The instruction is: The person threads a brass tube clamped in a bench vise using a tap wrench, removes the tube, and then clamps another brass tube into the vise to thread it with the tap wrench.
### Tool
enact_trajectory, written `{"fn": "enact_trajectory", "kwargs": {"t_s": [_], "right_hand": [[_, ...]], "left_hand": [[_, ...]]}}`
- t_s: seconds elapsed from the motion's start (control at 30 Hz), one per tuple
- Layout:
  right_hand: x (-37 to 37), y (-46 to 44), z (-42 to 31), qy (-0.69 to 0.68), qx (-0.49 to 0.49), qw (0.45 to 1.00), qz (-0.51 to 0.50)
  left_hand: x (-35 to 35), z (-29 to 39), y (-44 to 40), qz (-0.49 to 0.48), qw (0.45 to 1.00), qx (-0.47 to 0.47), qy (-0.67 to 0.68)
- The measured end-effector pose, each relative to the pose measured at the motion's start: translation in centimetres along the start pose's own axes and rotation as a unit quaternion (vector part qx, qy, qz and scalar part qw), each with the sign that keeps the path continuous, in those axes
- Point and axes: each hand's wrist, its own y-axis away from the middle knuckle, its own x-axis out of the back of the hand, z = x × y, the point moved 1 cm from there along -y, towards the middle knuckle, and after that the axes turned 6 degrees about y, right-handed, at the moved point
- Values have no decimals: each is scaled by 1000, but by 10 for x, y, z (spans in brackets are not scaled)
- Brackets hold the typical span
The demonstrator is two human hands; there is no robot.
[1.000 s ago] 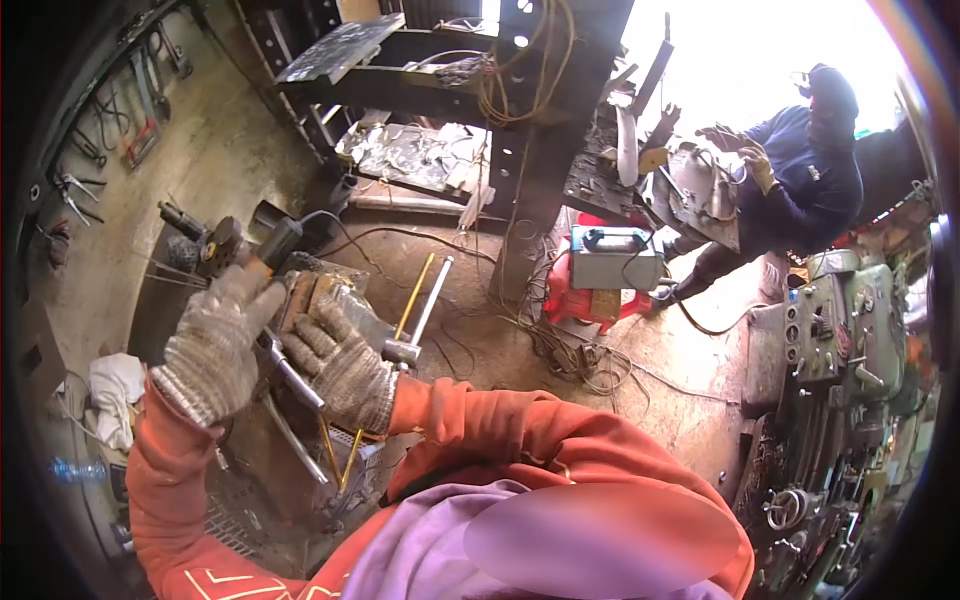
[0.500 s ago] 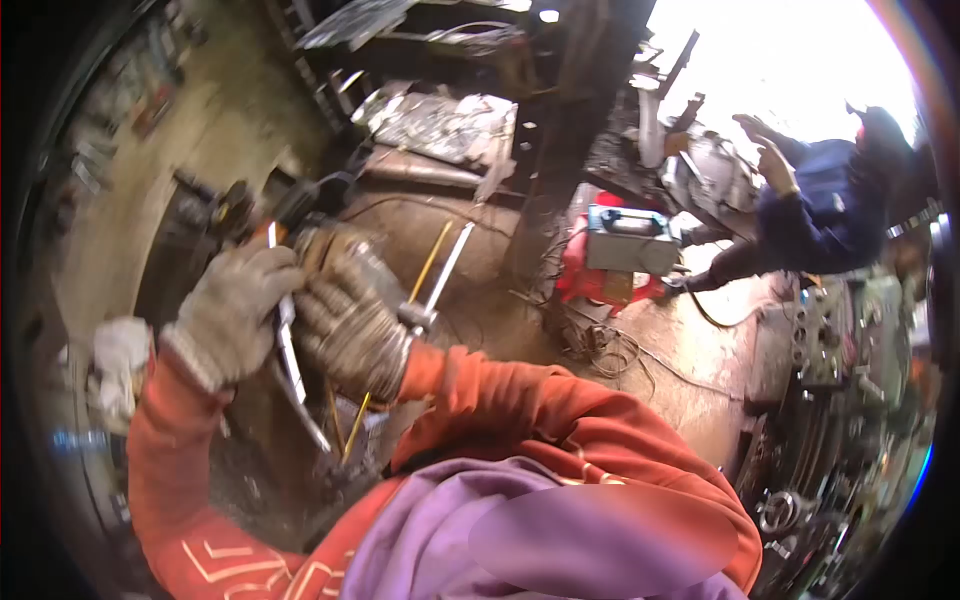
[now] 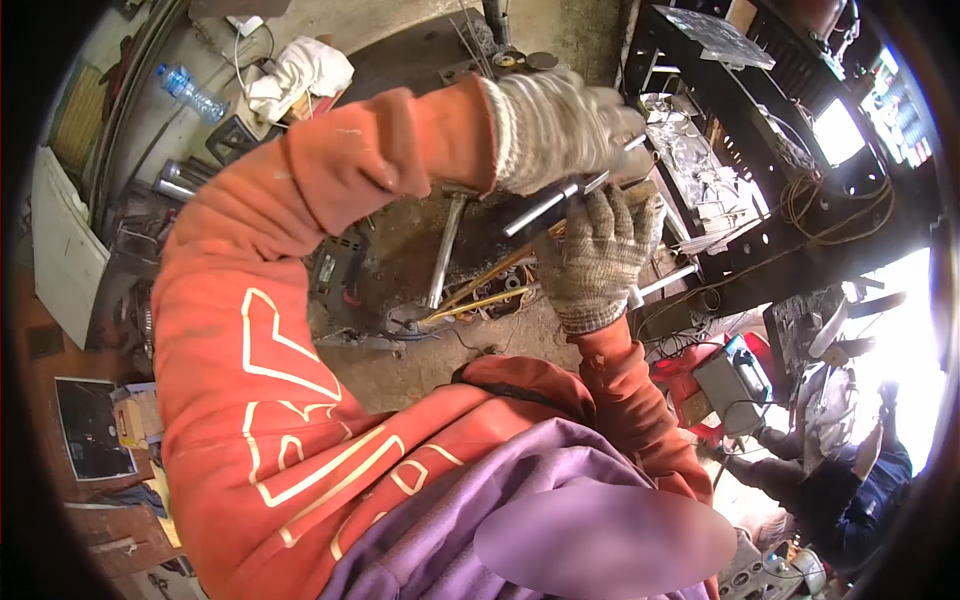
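Observation:
Both my hands wear grubby knit work gloves and meet at the upper middle of the head view. My left hand (image 3: 565, 130), blurred by motion, is closed around a slim silver metal rod (image 3: 541, 209). This rod slants down-left past the hand. Just below it, my right hand (image 3: 600, 255) has its fingers bent over a part that I cannot make out. A brownish block-like piece (image 3: 641, 190) shows beside those fingertips. On the dark work surface left of my right hand lies a T-shaped metal bar (image 3: 447, 250). Near it is a yellow rod (image 3: 488, 298).
A black metal frame (image 3: 745, 110) with foil-like sheet and cable stands at right. A grey box (image 3: 728, 385) sits on something red. Another person in dark clothes (image 3: 865, 490) is at lower right. A white cloth (image 3: 302, 80) and a plastic bottle (image 3: 190, 92) are upper left.
My view has turned, and both hands now appear farther right and higher. The left hand has come to lie above the right, with the silver rod still at it.

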Motion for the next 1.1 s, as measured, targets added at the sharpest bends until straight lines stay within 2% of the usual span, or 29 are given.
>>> {"fn": "enact_trajectory", "kwargs": {"t_s": [0.07, 0.1, 0.13, 0.17, 0.2, 0.27, 0.33, 0.4, 0.43, 0.47, 0.53, 0.57, 0.6, 0.67, 0.7, 0.77, 0.8, 0.83, 0.9, 0.93, 0.97, 1.0, 1.03, 1.07, 1.1], "right_hand": [[1, -1, 2, -9, 7, 1000, -29], [-2, 2, 3, 1, 14, 1000, -7], [-4, 4, 2, 10, 19, 1000, 15], [-4, 4, 2, 19, 24, 999, 11], [-1, 3, 1, 21, 22, 1000, 8], [3, 1, 0, 15, 2, 998, -67], [0, 3, 3, 25, 3, 999, -39], [8, -6, -3, 32, 5, 998, -62], [3, -4, -3, 45, -1, 998, -50], [1, -2, -2, 44, 2, 998, -50], [-1, 2, -2, 42, 5, 997, -63], [0, -1, -4, 39, 10, 997, -65], [-2, -2, -4, 38, 13, 997, -66], [-5, -3, -1, 57, 33, 998, -6], [-3, -3, 0, 57, 34, 998, -6], [1, 0, 1, 30, 17, 999, -35], [-1, 2, 1, 31, 14, 999, -36], [-5, 4, 3, 27, 12, 999, -30], [-5, 6, 4, 30, 10, 999, -39], [-4, 6, 4, 30, 9, 999, -39], [-3, 5, 5, 27, 12, 999, -40], [-3, 4, 4, 23, 15, 999, -41], [-4, 4, 3, 21, 17, 999, -41], [-5, 3, 1, 19, 11, 999, -29], [-5, 4, -1, 19, 3, 1000, -16]], "left_hand": [[-10, -1, -2, 70, 995, -66, -21], [-6, -1, -11, -69, 997, -22, 33], [-3, 0, -14, -208, 974, 21, 90], [-1, 0, -13, -207, 974, 21, 91], [-1, -2, -13, -205, 961, 102, 156], [0, -8, -16, -196, 906, 256, 276], [19, -6, -22, -268, 875, 295, 274], [21, -10, -9, -197, 964, 145, 107], [16, -7, -5, -77, 996, 15, 43], [9, -6, -6, -76, 996, 17, 42], [19, 12, -19, -286, 933, 136, 172], [18, 8, -18, -231, 927, 154, 252], [20, 9, -23, -225, 928, 169, 243], [10, 14, -32, -242, 912, 247, 222], [2, 11, -30, -242, 912, 247, 223], [-13, 1, -22, -157, 893, 314, 283], [-3, 2, -21, -160, 893, 311, 284], [15, 2, -21, -186, 864, 358, 303], [21, 1, -27, -268, 880, 353, 172], [14, 0, -20, -269, 880, 352, 172], [6, 1, -9, -173, 956, 192, 141], [8, 5, -3, -72, 992, 25, 104], [2, 4, -9, -211, 968, 57, 124], [0, 2, -8, -211, 968, 58, 123], [16, 4, -13, -214, 948, 142, 187]]}}
